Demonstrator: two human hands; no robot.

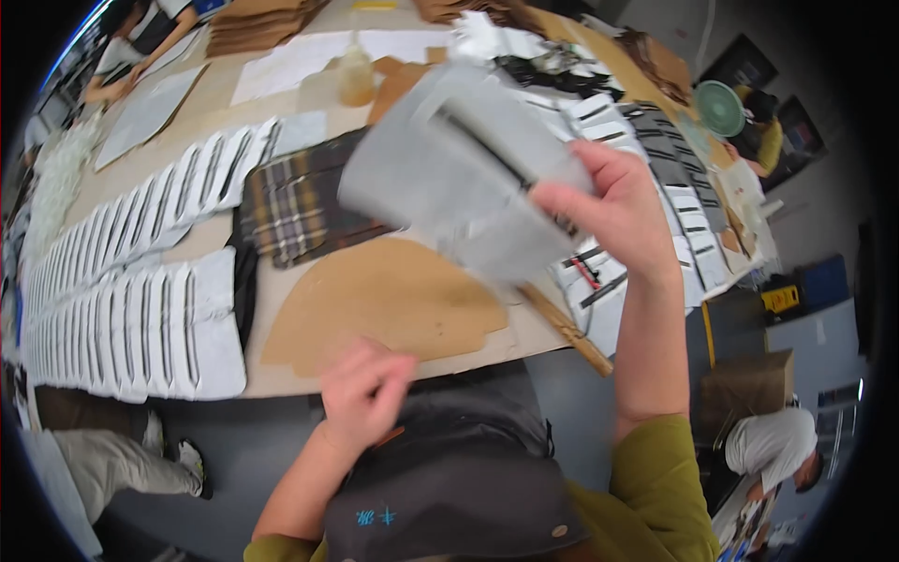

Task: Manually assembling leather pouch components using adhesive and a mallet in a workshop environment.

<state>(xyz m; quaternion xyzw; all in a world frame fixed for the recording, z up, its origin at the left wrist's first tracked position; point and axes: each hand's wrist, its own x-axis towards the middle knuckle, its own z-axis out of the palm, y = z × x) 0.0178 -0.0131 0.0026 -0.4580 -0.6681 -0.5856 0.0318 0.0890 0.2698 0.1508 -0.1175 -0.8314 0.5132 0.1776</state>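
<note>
My right hand [623,211] is raised over the table, its thumb and fingers closed on a grey-white fabric piece [403,140] with a dark slit strip across it; the piece is blurred. My left hand [365,393] is curled closed at the table's front edge, in front of my dark apron [440,478]. A short orange-brown edge shows just below that hand; whether the fingers hold it is unclear. Between the hands lies a tan rounded paper pattern [384,304]. Beyond it rests folded plaid fabric [295,201], partly covered by the raised piece.
Overlapping rows of white pieces with dark strips [140,328] cover the left side. More strip pieces [693,225] lie right. A wooden stick [567,332] juts over the front edge. A squeeze bottle [356,75] stands farther back. Other people are at the far left and right.
</note>
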